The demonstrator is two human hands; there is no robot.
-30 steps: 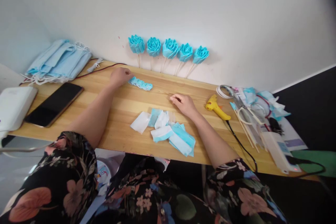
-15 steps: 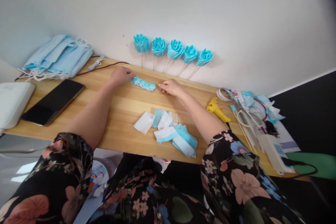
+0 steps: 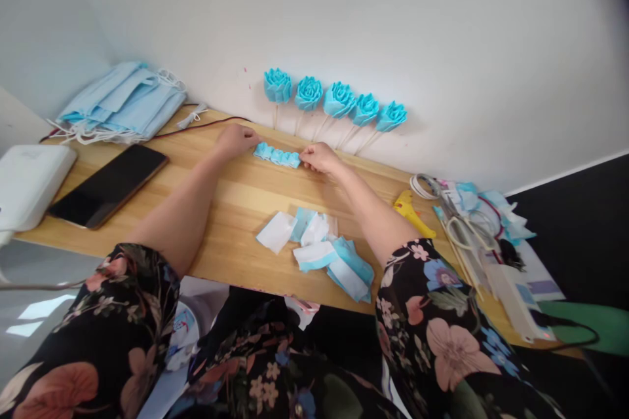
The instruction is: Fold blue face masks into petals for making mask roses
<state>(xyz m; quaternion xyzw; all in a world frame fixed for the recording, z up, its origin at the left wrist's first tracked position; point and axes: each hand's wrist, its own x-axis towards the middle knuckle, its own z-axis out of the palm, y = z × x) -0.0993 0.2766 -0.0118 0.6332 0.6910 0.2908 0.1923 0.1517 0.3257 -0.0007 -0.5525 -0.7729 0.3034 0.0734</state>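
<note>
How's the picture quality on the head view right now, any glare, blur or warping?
Head view: soft, even light, no harsh glare; wide-angle warping bows the table edge and darkens the top-right corner; both hands and the blue folded strip are fairly sharp; the clutter at right is smeared.

Wooden table [image 3: 236,203]: phone [image 3: 109,184], masks [image 3: 122,101]

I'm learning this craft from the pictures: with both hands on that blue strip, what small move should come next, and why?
Probably start rolling the pleated blue strip from one end. The left hand touches its left end and the right hand its right end, so it lies flat and stretched on the table; the finished roses at the wall look like rolled spirals.
</note>
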